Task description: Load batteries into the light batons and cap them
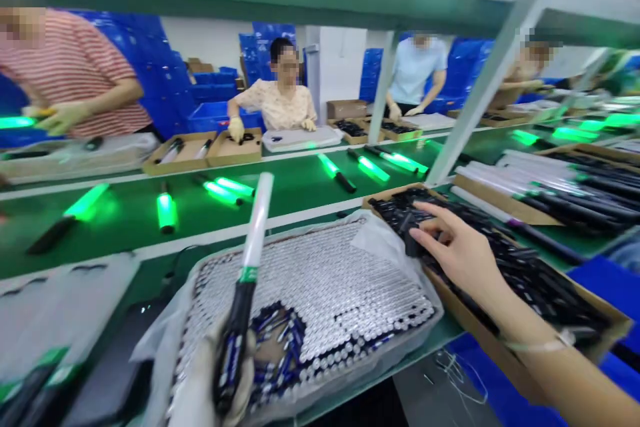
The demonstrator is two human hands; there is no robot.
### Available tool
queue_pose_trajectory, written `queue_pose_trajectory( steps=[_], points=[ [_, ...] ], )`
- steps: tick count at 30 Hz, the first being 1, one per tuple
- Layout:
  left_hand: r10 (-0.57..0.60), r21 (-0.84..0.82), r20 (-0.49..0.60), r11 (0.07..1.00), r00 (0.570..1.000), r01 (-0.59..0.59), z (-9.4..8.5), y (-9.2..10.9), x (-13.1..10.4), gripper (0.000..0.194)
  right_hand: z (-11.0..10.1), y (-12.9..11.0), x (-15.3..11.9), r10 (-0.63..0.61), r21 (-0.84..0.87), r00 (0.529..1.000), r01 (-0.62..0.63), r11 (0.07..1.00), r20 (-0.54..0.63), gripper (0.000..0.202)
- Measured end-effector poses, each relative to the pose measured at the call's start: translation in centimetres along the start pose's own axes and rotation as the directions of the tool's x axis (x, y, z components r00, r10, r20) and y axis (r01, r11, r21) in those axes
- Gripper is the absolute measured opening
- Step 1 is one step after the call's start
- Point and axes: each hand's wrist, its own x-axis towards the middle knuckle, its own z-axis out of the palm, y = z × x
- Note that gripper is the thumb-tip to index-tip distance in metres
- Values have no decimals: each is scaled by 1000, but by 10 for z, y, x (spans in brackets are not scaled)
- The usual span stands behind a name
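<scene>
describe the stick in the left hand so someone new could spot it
Find the big block of silver-ended batteries in the foreground. At its left, the gloved left hand grips a tilted stick: pale tube on top, green band, black handle. Unlike the glowing sticks on the green belt beyond, its tube shows no green glow.
</scene>
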Motion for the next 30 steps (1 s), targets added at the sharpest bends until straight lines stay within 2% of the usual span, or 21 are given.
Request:
queue_pose_trajectory(
  steps=[2, 5, 7, 9, 13, 18, 20, 22, 23, 25, 27, 30],
  points=[
    [-9, -35, 13, 999, 1000, 9, -4, -5, -2, 53, 23, -53, -36, -23, 261, 997, 4, 965, 71, 26],
    [63, -112, 157, 993, 986, -46, -5, -11, -7, 69, 65, -127, -87, -91, 537, 990, 22, 843, 103, 19],
    [126, -159, 243, 983, 962, -89, -7, -14, -11, 72, 89, -161, -109, -136, 634, 987, 48, 772, 91, 18],
    [143, -187, 269, 978, 952, -94, -11, -16, -15, 69, 103, -180, -122, -197, 668, 977, 95, 738, 79, 17],
    [184, -200, 257, 971, 949, -134, -22, -18, -21, 69, 108, -192, -129, -336, 642, 939, 218, 735, 66, 18],
    [250, -200, 270, 959, 930, -200, -28, -22, -19, 64, 107, -195, -135, -411, 579, 909, 300, 758, 68, 18],
    [327, -195, 246, 939, 913, -284, -29, -25, -17, 62, 108, -196, -138, -441, 547, 897, 350, 761, 40, 19],
    [421, -163, 203, 905, 884, -393, -30, -26, -16, 56, 110, -195, -140, -423, 513, 906, 359, 780, 10, 23],
    [445, -139, 194, 895, 874, -425, -30, -25, -16, 53, 112, -193, -141, -390, 501, 921, 333, 799, 10, 28],
    [418, -107, 212, 908, 883, -404, -30, -21, -17, 49, 117, -190, -142, -302, 501, 951, 231, 834, 65, 41],
    [333, -91, 250, 943, 909, -320, -28, -17, -21, 51, 122, -185, -143, -238, 530, 955, 110, 841, 180, 50],
    [208, -91, 276, 977, 938, -190, -28, -12, -27, 59, 124, -174, -140, -191, 618, 941, -25, 786, 281, 47]
  ],
)
